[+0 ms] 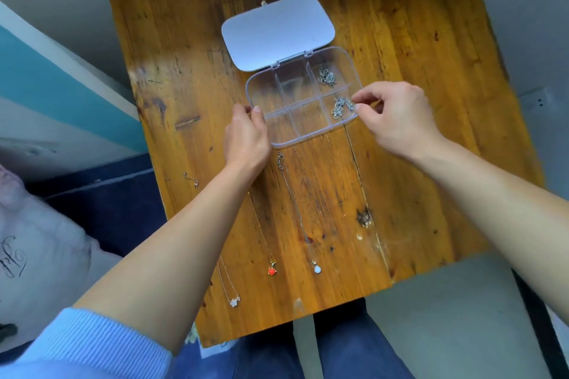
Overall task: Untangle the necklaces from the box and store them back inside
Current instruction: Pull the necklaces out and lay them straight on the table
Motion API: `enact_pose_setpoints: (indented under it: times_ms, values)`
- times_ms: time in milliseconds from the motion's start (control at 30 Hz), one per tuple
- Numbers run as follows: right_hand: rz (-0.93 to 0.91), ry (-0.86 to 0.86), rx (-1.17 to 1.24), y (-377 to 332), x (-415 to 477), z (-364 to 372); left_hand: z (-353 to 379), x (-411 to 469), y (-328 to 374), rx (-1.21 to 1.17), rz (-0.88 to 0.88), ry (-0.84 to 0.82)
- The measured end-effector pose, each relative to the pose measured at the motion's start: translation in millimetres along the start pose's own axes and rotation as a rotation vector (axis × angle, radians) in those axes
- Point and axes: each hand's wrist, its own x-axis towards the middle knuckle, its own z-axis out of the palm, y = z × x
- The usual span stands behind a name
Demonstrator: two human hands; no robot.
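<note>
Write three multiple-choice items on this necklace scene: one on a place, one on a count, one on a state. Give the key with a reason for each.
1. Where does the right hand work?
A. at the box's near right compartment
B. on the lid
C. at the table's near edge

2. How many necklaces with pendants lie stretched out on the table, near side of the box?
A. one
B. three
C. five

3. How is the box's lid?
A. shut
B. taken off and lying apart
C. open, hinged back flat

Key: 1 A, its fingertips pinch the silver chain in that compartment of the clear box. 2 B, flower pendant, red pendant and white pendant. 3 C, it lies behind the box, joined at the hinge.
</note>
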Motion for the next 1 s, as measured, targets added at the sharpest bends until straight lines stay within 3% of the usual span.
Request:
enact_pose_setpoints:
  times_ms: [200, 367, 833, 1000]
  values:
    - [-0.118, -0.248, -0.502, -14, 58, 10, 8, 0, -4, -0.058, -0.017, -0.012]
    - [-0.23, -0.309, -0.706, -11, 63, 16, 11, -3, -3, -0.087, -0.046, 0.014]
    - [-0.296, -0.29, -0.94, -25, 76, 25, 16, -6, 3, -0.103, -0.097, 0.065]
    - [-0.357, -0.292, -0.914, -23, 73, 21, 15, -8, 3, -0.103, -0.08, 0.068]
